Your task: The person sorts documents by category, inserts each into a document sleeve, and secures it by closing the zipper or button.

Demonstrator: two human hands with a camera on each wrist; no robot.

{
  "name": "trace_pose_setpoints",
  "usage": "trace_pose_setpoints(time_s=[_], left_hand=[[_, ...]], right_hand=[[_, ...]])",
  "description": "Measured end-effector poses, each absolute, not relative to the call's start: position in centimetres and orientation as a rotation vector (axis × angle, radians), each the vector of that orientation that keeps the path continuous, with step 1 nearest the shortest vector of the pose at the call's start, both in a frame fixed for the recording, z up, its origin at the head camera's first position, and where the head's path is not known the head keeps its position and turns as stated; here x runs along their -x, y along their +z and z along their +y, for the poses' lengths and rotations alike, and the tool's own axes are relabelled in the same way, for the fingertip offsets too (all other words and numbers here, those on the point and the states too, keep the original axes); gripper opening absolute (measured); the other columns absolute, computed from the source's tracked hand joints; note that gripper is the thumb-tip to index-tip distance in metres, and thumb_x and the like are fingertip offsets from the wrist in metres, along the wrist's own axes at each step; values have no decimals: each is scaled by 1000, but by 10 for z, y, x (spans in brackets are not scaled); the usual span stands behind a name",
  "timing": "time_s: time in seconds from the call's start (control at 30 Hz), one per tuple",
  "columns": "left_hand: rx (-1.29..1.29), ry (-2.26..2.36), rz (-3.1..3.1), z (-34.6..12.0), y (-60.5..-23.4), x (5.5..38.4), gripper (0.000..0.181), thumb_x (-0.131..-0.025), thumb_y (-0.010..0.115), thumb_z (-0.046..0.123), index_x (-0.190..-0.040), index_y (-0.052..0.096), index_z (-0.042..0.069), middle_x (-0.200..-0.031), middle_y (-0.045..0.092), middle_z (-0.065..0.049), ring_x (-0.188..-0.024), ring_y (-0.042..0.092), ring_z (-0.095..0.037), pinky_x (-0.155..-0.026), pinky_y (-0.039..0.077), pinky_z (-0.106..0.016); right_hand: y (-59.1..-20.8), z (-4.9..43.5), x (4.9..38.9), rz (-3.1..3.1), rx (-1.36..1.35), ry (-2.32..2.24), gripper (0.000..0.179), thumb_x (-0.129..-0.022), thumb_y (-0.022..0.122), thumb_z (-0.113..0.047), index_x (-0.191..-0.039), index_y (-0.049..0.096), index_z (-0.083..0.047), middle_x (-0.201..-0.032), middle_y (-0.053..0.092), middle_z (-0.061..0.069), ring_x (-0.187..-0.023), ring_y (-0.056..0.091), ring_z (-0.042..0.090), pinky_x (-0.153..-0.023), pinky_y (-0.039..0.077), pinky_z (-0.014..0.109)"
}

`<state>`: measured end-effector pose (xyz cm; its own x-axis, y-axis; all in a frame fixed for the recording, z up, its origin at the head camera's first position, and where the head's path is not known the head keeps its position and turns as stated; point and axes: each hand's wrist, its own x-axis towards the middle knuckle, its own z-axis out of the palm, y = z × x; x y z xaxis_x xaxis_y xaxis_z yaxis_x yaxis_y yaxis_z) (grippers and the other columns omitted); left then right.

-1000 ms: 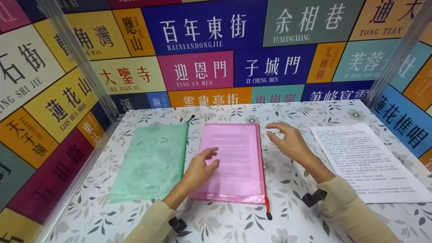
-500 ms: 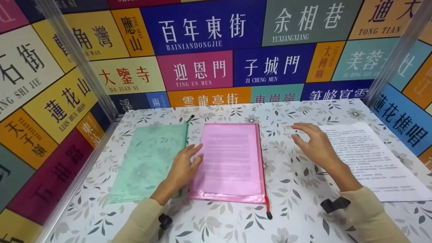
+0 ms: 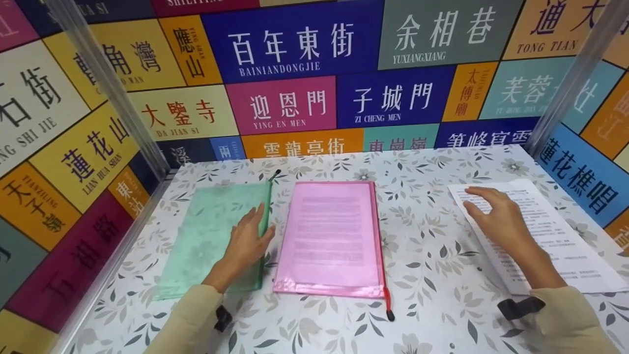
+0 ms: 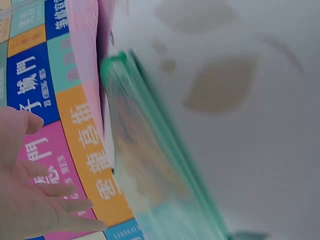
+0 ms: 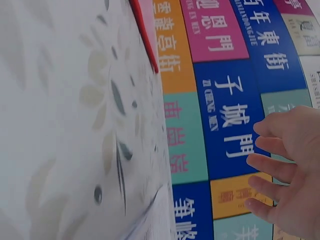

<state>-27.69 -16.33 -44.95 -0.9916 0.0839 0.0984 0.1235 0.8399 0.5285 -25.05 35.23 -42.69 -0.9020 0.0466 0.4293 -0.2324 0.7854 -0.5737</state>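
My left hand (image 3: 244, 244), fingers spread and holding nothing, is over the right part of a translucent green zip folder (image 3: 206, 211). In the left wrist view the folder's green edge (image 4: 172, 145) lies beside that hand, with a gap between them. To its right lies a pink zip folder (image 3: 329, 236) with printed pages showing through and a red zip pull at its lower right corner. My right hand (image 3: 506, 221) hovers over the left side of a stack of printed paper sheets (image 3: 565, 246), its fingers loosely bent around nothing.
A table (image 3: 417, 236) with a leaf-patterned white cover bears everything. Behind and beside it stand walls (image 3: 285, 103) of coloured panels with Chinese lettering. Clear upright posts (image 3: 123, 93) mark the corners. Black wrist straps (image 3: 521, 308) sit at both sleeves.
My left hand has moved left from the pink folder to over the green one. My right hand has moved right, from beside the pink folder to over the paper sheets.
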Motion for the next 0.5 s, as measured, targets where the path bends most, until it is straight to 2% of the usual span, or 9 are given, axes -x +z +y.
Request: trace_pose_setpoints(time_s=[0.23, 0.5], left_hand=[[118, -796, -3048, -185, -454, 287, 76, -101, 53, 38, -161, 14, 12, -166, 18, -22, -154, 15, -44, -119, 9, -73], [123, -763, -3139, -202, -457, 295, 82, -102, 51, 42, -162, 6, 10, -168, 7, -23, -154, 2, -47, -114, 5, -79]], right_hand=[[-430, 386, 245, -2719, 64, 880, 49, -104, 52, -35, -143, 52, -5, -149, 45, 30, -140, 34, 55, -112, 27, 70], [-434, 422, 241, -2782, 154, 837, 54, -105, 49, -36, -146, 47, -1, -151, 37, 36, -141, 26, 59, -113, 20, 73]])
